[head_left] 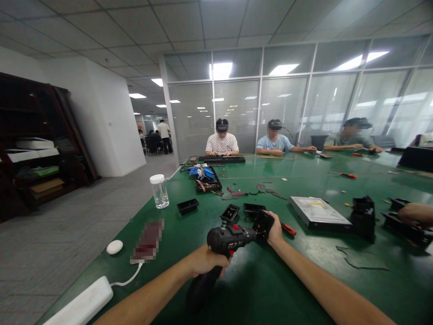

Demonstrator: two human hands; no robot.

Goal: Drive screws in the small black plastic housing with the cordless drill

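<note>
My left hand (pixel 211 262) is wrapped round the grip of a black cordless drill (pixel 223 239) with red details. The drill lies almost level, its chuck pointing right. My right hand (pixel 275 229) holds a small black plastic housing (pixel 263 223) against the drill's tip; whether the bit sits in a screw there I cannot make out. Just beyond are more black housings, one open box (pixel 230 213) and another (pixel 253 209) partly behind the held one. A third black box (pixel 187 206) lies further left. An orange-handled screwdriver (pixel 288 229) rests beside my right hand.
On the green table (pixel 257 289) are a clear jar (pixel 159 192), a pixelated phone (pixel 148 241), a white power strip (pixel 79 302) and a disc drive (pixel 320 212). A co-worker's hand (pixel 416 214) handles black parts at right. Several people sit opposite.
</note>
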